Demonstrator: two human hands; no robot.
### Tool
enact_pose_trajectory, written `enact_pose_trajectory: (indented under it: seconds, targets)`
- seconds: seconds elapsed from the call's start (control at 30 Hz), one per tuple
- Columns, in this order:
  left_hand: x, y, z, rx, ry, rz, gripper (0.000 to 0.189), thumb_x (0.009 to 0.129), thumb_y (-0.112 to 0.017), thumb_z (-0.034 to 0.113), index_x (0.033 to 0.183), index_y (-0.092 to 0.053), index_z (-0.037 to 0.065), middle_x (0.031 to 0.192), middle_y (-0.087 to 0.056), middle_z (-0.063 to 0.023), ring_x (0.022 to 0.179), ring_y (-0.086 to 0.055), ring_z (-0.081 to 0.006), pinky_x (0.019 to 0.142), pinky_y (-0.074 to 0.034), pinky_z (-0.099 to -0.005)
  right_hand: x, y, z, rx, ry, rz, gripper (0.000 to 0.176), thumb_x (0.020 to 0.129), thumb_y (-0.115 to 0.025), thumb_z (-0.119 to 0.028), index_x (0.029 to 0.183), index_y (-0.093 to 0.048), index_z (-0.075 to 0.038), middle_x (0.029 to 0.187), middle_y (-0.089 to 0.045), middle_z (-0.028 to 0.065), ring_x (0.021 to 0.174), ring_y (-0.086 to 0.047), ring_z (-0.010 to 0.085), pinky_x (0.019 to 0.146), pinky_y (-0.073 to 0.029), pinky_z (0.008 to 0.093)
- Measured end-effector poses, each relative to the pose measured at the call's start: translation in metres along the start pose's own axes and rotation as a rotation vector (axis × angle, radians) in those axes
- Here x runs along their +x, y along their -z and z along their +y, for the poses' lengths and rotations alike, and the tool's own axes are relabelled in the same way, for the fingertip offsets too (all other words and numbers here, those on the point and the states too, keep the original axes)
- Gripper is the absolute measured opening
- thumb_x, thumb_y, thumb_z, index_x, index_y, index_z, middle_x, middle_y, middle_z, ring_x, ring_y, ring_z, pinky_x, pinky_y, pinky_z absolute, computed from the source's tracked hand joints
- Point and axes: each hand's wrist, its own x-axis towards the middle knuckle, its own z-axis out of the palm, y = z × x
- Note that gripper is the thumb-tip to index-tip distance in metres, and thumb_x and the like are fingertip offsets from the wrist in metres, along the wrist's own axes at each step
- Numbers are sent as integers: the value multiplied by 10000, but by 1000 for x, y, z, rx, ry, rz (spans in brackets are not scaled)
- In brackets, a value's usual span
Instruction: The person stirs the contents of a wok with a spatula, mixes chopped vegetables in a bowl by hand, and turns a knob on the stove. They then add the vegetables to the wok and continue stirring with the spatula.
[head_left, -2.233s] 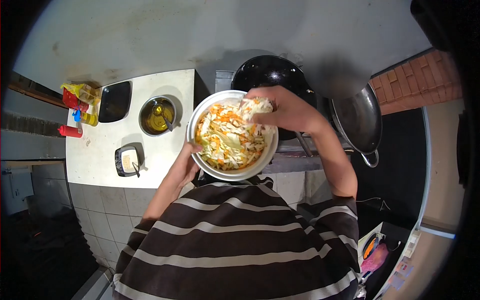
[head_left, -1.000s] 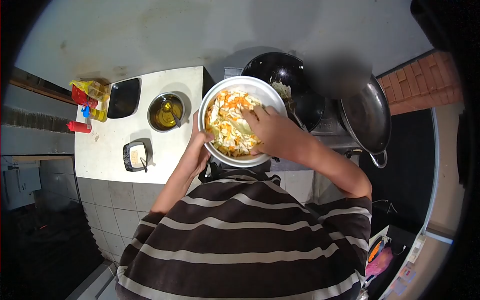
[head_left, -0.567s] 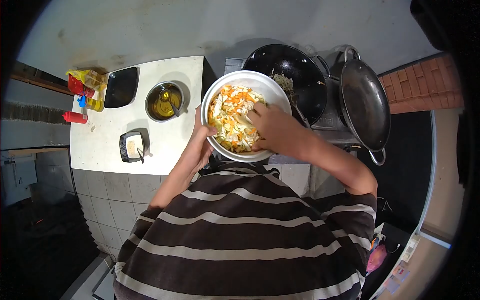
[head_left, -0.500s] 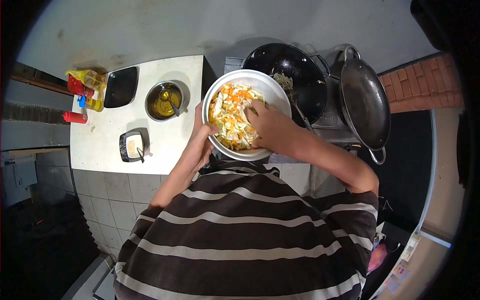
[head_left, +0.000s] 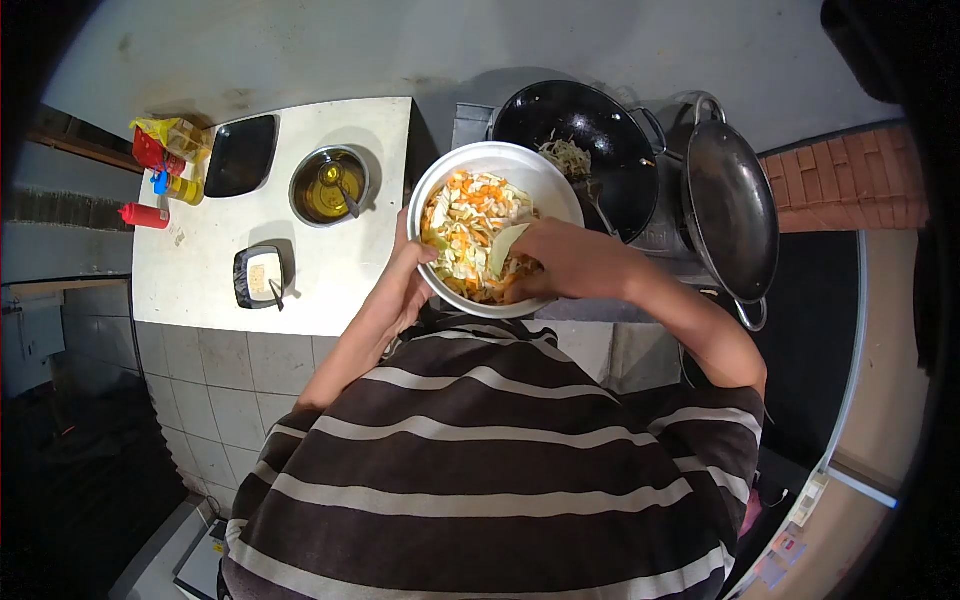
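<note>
A white bowl (head_left: 565,195) of chopped cabbage and carrot (head_left: 468,222) is held in front of my chest. My left hand (head_left: 408,268) grips its left rim, thumb over the edge. Inside the bowl's right side, my right hand (head_left: 545,262) has its fingers curled in the vegetables, with a pale cabbage piece (head_left: 508,246) at the fingers. Behind the bowl is a black wok (head_left: 615,130) with shredded food (head_left: 566,157) and a metal spatula (head_left: 604,212) in it.
A second wok (head_left: 733,205) stands at the right. The white table (head_left: 215,295) at the left bears a metal pot (head_left: 300,187) of oil with a ladle, a black tray (head_left: 240,157), a small black dish (head_left: 243,283) with a spoon, a red bottle (head_left: 145,215) and a yellow bottle (head_left: 184,189).
My right hand has turned and moved slightly lower and right in the bowl; a large pale cabbage piece now shows by its fingers. The view has shifted slightly.
</note>
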Motion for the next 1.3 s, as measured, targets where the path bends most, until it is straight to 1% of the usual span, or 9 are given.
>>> enact_pose_trajectory:
  seconds: [0.27, 0.33, 0.4, 0.63, 0.8, 0.93, 1.07, 1.17, 1.3]
  targets:
    - [-2, -10, 7, 51, -87, 40, 636, 878, -554, 247, 1407, -337, -32, 1333, -527, -215, 1177, -596, -303, 1022, -500, -421, 23, -32, 8, -49, 3, 110, 289, 784, -760, -180, 972, -670, 21, 1018, -653, 198, 964, -646, 363, 870, -501, 420]
    - [0, 3, 2, -43, 23, -18, 636, 883, -548, 244, 1413, -337, -37, 1352, -521, -215, 1196, -587, -304, 1027, -495, -426, 20, -27, 10, -22, -17, 59, 283, 785, -757, -170, 980, -677, 19, 1013, -666, 194, 965, -649, 350, 864, -505, 415]
    - [2, 8, 0, -58, 33, -49, 631, 884, -548, 240, 1411, -342, -39, 1358, -519, -216, 1202, -584, -303, 1029, -493, -430, 14, -22, 16, 87, 97, 200, 258, 793, -746, -159, 998, -700, -10, 969, -691, 179, 940, -660, 340, 850, -514, 403]
    - [-4, 2, 2, -32, 39, 2, 603, 879, -551, 228, 1388, -368, -39, 1337, -532, -218, 1197, -588, -303, 1029, -491, -440, 11, 29, 5, 109, -1, 2, 251, 787, -729, -152, 1025, -725, -74, 990, -697, 156, 918, -676, 295, 855, -513, 366]
    - [-1, 5, 1, -41, 22, -30, 602, 873, -555, 221, 1384, -372, -39, 1323, -538, -224, 1180, -598, -304, 1014, -506, -434, 10, 50, 6, 354, 26, 36, 242, 801, -768, -212, 974, -729, -48, 832, -698, 85, 816, -632, 154, 787, -492, 306]
    - [6, 12, 0, -8, 6, -38, 634, 859, -569, 240, 1387, -369, -49, 1307, -546, -233, 1151, -619, -308, 975, -541, -421, 6, 74, 17, 478, -8, 73, 244, 828, -776, -222, 981, -733, -37, 856, -695, 10, 851, -612, 82, 783, -487, 261]
    - [-1, 9, 6, 32, 3, 37, 678, 842, -585, 263, 1399, -361, -51, 1309, -545, -232, 1157, -615, -306, 986, -535, -413, -1, 106, 45, 583, -21, 215, 229, 840, -773, -177, 1006, -730, -25, 905, -716, 21, 861, -625, 91, 799, -502, 259]
    - [-5, 13, 6, 26, -1, 69, 665, 839, -582, 254, 1391, -369, -48, 1315, -537, -225, 1179, -595, -306, 1021, -507, -421, 4, 124, 95, 391, -119, 384, 194, 834, -774, -160, 989, -734, -48, 885, -725, 32, 827, -655, 124, 771, -522, 286]
    - [-12, 10, 9, 26, 7, 111, 619, 842, -572, 246, 1357, -392, -47, 1317, -519, -215, 1187, -574, -313, 1047, -479, -433, 27, 125, 169, 161, -168, 398, 179, 813, -761, -125, 981, -735, -68, 868, -729, 56, 809, -675, 160, 766, -532, 314]
